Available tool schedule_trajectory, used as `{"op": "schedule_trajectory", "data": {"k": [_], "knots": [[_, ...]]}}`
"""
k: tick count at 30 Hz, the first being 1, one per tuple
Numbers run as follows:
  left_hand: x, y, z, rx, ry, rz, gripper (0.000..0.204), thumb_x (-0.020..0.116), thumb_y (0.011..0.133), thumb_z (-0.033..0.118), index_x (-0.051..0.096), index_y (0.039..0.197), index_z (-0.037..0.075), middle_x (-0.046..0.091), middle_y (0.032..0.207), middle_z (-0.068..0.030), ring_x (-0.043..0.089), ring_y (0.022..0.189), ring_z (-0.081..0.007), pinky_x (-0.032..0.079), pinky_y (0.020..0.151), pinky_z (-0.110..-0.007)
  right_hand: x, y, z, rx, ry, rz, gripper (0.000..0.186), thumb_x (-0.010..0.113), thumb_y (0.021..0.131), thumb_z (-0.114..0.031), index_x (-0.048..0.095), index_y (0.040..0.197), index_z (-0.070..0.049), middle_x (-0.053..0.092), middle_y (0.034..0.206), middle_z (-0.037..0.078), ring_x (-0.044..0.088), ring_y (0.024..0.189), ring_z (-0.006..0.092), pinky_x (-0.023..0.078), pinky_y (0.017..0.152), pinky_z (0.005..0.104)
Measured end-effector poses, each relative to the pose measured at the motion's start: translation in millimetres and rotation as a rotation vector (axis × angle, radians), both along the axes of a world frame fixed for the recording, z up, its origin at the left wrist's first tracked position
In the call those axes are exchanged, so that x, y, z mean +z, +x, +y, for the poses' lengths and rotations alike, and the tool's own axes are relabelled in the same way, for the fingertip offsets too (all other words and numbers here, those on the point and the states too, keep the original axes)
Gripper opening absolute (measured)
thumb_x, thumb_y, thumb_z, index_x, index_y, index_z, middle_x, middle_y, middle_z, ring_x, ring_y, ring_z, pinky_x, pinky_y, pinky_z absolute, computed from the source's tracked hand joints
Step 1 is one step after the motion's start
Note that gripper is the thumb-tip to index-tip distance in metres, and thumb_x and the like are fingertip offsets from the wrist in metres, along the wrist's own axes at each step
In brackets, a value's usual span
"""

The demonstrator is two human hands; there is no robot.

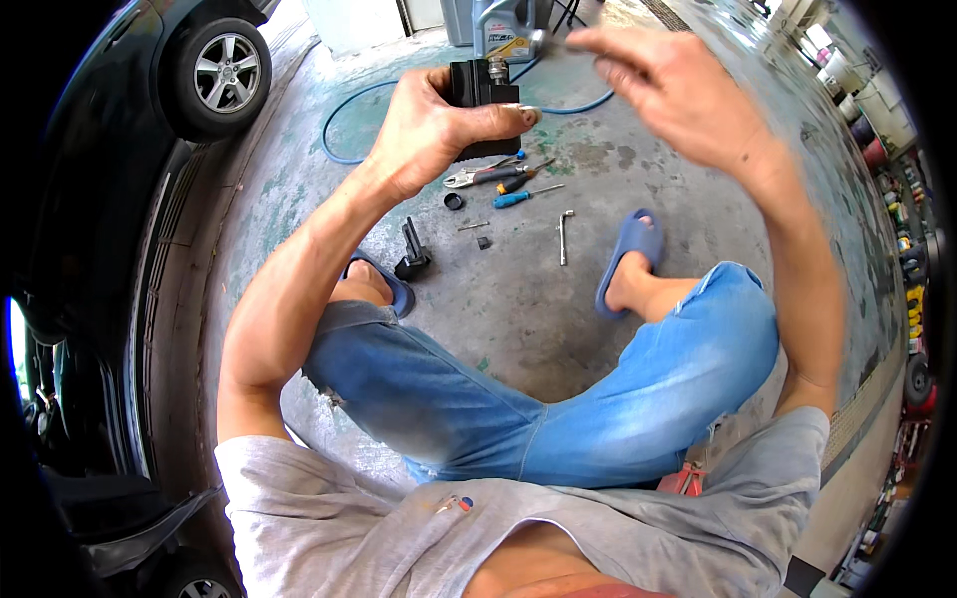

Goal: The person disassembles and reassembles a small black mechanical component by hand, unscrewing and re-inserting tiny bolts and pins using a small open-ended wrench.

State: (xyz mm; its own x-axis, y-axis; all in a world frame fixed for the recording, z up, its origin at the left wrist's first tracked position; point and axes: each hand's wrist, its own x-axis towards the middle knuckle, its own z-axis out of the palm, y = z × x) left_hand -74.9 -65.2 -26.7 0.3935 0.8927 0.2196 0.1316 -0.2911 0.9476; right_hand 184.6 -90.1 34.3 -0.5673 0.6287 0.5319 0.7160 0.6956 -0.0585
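My left hand (424,125) is closed around a black boxy part (485,88) with a small metal fitting (497,70) on its top, the thumb lying across its front. To the right of the part is my right hand (668,85), raised and smeared by motion. Its index finger and thumb come close to a small blurred metallic piece (543,42), whose kind I cannot make out. On the floor below lie pliers (478,177), an orange-and-black screwdriver (520,179) and a blue-handled screwdriver (526,196). A slim metal wrench (563,239) lies apart from them.
Near my left foot stands a black plastic bracket-like part (412,251). A black ring (454,201) and a small black piece (484,242) lie close by. Behind are a blue hose (344,105) and an oil jug (498,28). A dark car (100,199) stands at left.
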Motion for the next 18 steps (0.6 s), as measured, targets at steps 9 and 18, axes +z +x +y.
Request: {"op": "schedule_trajectory", "data": {"k": [9, 18], "knots": [[-21.1, 4.5, 18.3, 0.198, 0.074, 0.347, 0.034, 0.088, 0.077, 0.029, 0.074, 0.088, 0.000, 0.072, 0.077, -0.0026, 0.064, 0.069, -0.0081, 0.052, 0.066, -0.027, -69.1, -19.2, 11.3, -0.144, 0.120, -0.104, 0.011, 0.065, 0.097, -0.022, 0.069, 0.103, -0.014, 0.068, 0.077, 0.010, 0.072, 0.075, 0.0311, 0.058, 0.064, 0.0449], [-33.8, 33.8, 21.2, 0.253, 0.124, 0.574, 0.040, 0.085, 0.072, 0.037, 0.075, 0.085, 0.001, 0.075, 0.075, -0.0124, 0.074, 0.071, -0.0264, 0.058, 0.075, -0.037, -79.2, -8.2, 26.2, -0.186, 0.190, -0.158, 0.027, 0.071, 0.093, -0.017, 0.072, 0.120, -0.019, 0.063, 0.082, 0.005, 0.067, 0.068, 0.0280, 0.056, 0.060, 0.0389]]}}
